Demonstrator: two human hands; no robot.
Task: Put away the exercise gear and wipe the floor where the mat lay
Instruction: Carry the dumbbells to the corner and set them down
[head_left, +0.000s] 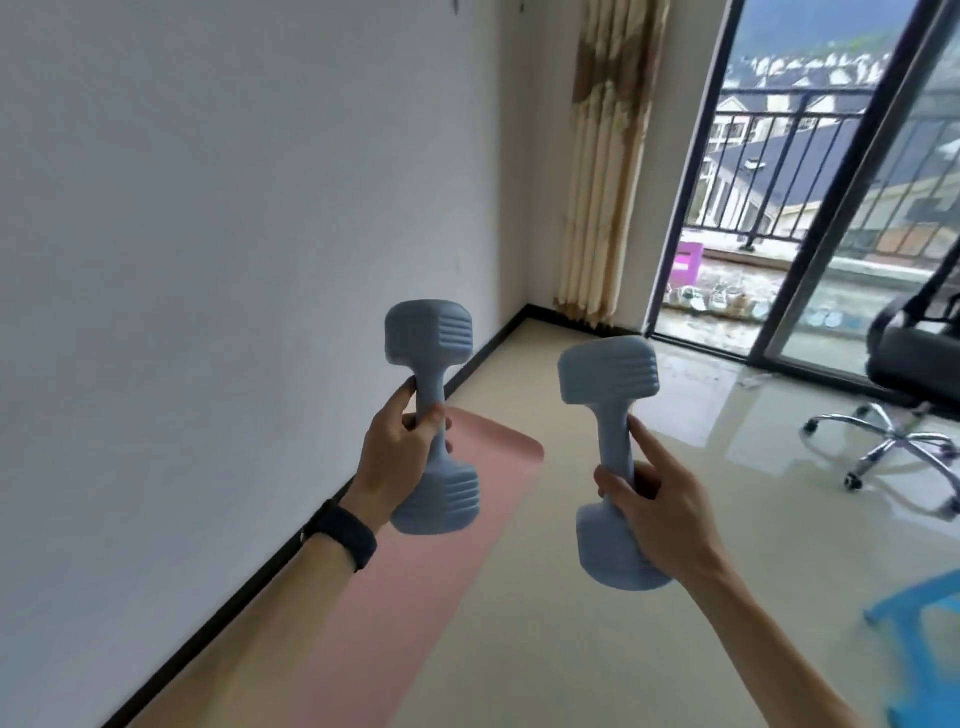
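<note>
In the head view, the left hand (400, 452) has its fingers wrapped round the handle of the left dumbbell (428, 332), which it holds upright in the air above the far end of the mat (415, 597). The right hand (660, 514) grips the handle of the right dumbbell (608, 371) with curled fingers and the index finger laid straight along the shaft; that weight tilts slightly left. Both dumbbells are off the floor (623, 649) but not yet stored, and no storage spot shows. The mat lies unrolled and flat, its long left edge running close along the skirting (291, 551) under the wall (208, 260), so rolling it and wiping beneath it are all yet to do; by my judgement the task is at an early stage. No cloth or mop is in view. Open floor stretches ahead and to the right of the mat. The chair (893, 447) stands well to the right near the glass door (779, 208), and a blue stool (919, 608) sits at the right edge, both apart from the mat.
</note>
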